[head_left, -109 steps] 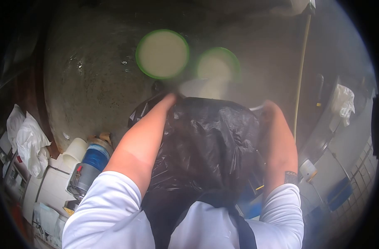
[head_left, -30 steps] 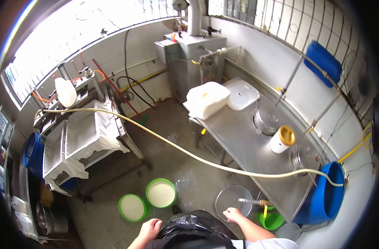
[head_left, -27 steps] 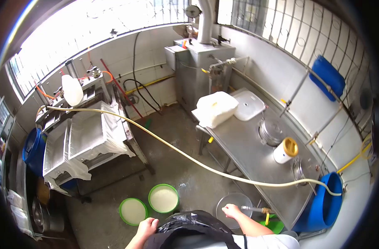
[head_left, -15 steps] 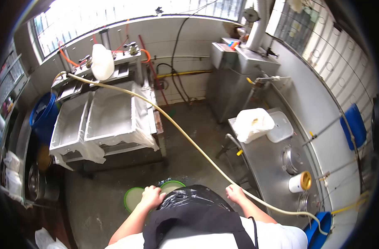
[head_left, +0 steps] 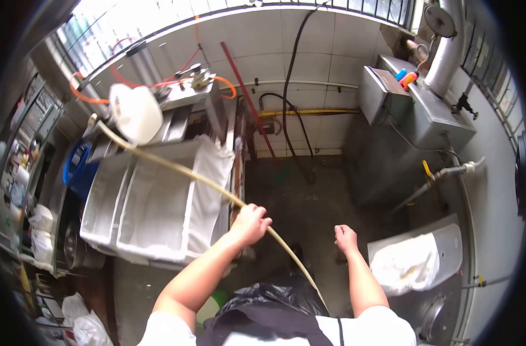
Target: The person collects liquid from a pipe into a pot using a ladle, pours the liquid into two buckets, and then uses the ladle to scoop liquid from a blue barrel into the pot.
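Note:
My left hand (head_left: pixel 251 224) is closed around a pale yellow hose (head_left: pixel 185 170), which passes under its fingers. The hose starts at the upper left, crosses above the metal trough and slants down to the right past my apron. My right hand (head_left: pixel 345 237) is held out over the floor in a loose fist, apart from the hose, with nothing visible in it. On my left, the trough (head_left: pixel 153 207) has two compartments lined with white cloth. A white plastic jug (head_left: pixel 135 114) stands at its far edge.
To the right, a steel counter (head_left: pixel 415 314) carries a white cloth bundle (head_left: pixel 404 262) and a clear plastic lid (head_left: pixel 447 248). A tall metal unit (head_left: pixel 384 155) stands at the back right. A green-rimmed bucket (head_left: pixel 208 311) is by my left side, and a blue barrel (head_left: pixel 81 167) stands at left.
My left hand has moved up and forward from beside my apron onto the hose. My right hand has moved forward, away from the hose. The view has shifted toward the trough.

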`<state>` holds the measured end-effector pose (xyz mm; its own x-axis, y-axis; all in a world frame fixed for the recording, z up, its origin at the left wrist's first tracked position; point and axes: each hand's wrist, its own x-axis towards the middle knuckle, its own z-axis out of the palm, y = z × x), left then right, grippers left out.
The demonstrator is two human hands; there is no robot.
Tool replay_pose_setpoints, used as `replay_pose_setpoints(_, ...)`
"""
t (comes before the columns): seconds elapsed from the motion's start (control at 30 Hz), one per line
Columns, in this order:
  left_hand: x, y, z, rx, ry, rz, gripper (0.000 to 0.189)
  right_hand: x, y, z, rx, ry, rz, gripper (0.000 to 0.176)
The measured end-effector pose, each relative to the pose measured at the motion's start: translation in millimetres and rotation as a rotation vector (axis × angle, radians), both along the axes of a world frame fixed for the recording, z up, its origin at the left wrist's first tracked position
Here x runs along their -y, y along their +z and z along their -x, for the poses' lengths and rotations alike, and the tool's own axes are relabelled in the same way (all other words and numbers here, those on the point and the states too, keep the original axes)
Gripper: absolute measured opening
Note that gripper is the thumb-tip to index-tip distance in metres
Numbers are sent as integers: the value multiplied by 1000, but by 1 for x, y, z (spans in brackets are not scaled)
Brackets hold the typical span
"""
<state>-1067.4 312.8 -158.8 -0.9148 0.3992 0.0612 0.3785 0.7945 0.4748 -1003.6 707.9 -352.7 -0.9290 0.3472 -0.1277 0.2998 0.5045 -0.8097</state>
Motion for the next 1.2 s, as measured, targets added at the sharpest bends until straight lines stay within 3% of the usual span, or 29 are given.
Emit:
replay_pose_setpoints(0.13, -20, -40, 174, -20, 120, 362, 46, -37, -71, 145, 100, 75, -266, 42)
replay_pose_setpoints(0.2, -15, -66, 235, -83, 142, 507, 49, -53, -92, 209, 256, 30, -168, 46)
replay_pose_setpoints(0.3, -1, -99, 291, -16, 122, 644, 73, -81, -137, 281, 453, -2, -87, 44)
replay_pose_setpoints(0.5, -10, -108, 308, -5, 7, 670, 73, -144, -250, 374, 515, 105, -283, 44)
replay_pose_setpoints(0.63, -18, -111, 319, 15, 47, 695, 71, -174, -283, 446, 548, 212, -544, 33)
replay_pose_setpoints(0.7, -20, -112, 322, 29, 55, 700, 70, -176, -305, 486, 556, 277, -594, 36)
replay_pose_setpoints(0.77, -21, -114, 325, 60, 64, 719, 70, -159, -338, 517, 241, 239, -677, 44)
replay_pose_setpoints(0.83, -23, -116, 328, 69, 73, 722, 68, -137, -328, 551, 434, 389, -718, 51)
replay_pose_setpoints(0.97, -16, -119, 332, 96, 59, 714, 66, -107, -349, 577, 302, 480, -655, 49)
replay_pose_setpoints(1.03, -13, -120, 333, 101, 47, 725, 65, -111, -368, 584, 369, 262, -228, 43)
replay_pose_setpoints(1.07, -12, -120, 334, 91, 25, 719, 65, -114, -378, 589, 371, 270, -220, 43)
replay_pose_setpoints(1.13, -13, -121, 335, 90, 25, 733, 64, -125, -397, 600, 584, 586, -784, 42)
replay_pose_setpoints(1.2, -12, -123, 334, 86, 35, 740, 62, -141, -419, 609, 582, 562, -792, 41)
